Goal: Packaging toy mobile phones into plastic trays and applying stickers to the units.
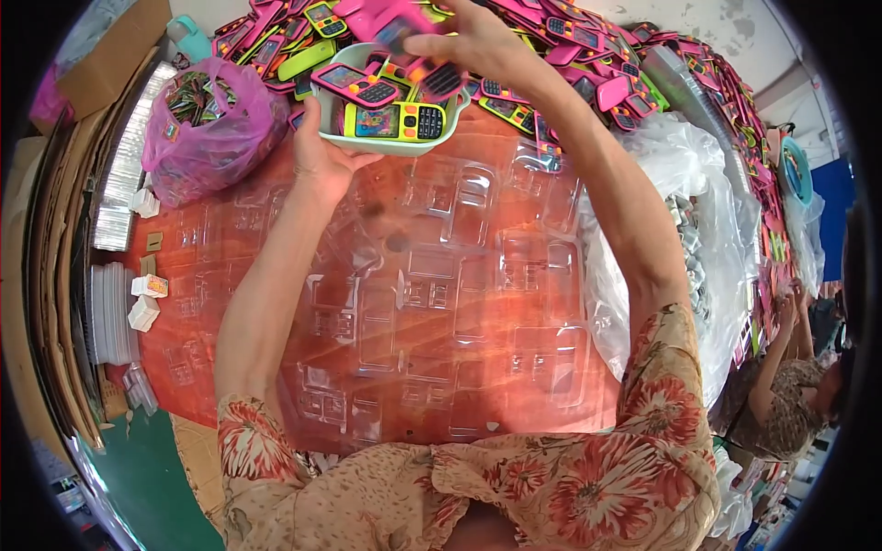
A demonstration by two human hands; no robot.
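Observation:
My left hand grips the near left rim of a pale green plastic basin, thumb up along its side. Inside lie several toy phones, among them a yellow toy phone and a pink toy phone. Above the basin's far side, my right hand is closed on another pink toy phone, blurred by motion. Clear plastic blister trays with moulded hollows cover the red tabletop in front of me.
A big heap of pink and yellow toy phones spreads behind the basin. At left stand a purple plastic bag, stacked clear trays and cardboard sheets. Clear plastic bags lie at right; another person sits beyond.

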